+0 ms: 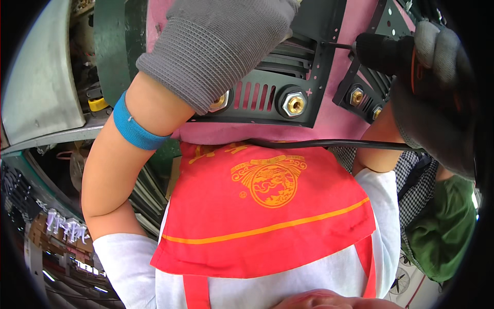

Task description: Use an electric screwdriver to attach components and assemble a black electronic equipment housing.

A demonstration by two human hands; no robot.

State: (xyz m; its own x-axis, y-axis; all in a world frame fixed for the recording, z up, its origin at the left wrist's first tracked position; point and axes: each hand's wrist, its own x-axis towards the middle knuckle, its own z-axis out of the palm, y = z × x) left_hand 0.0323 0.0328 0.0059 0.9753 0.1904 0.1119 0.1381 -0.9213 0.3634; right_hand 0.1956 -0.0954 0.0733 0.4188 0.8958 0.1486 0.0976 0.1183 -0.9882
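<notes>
The left hand [226,44], in a grey knit glove, lies flat on the black slotted metal panel [288,77] above its brass fittings [295,104], while the gloved right hand [437,87] grips a black power screwdriver [383,51], its bit touching the panel's right edge.

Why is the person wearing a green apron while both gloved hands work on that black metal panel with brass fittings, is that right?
Not quite: the apron is red with yellow trim, not green, as the head view shows. The rest holds: the gloved left hand rests on the black metal panel with brass fittings, and the gloved right hand holds a black tool against it.
</notes>
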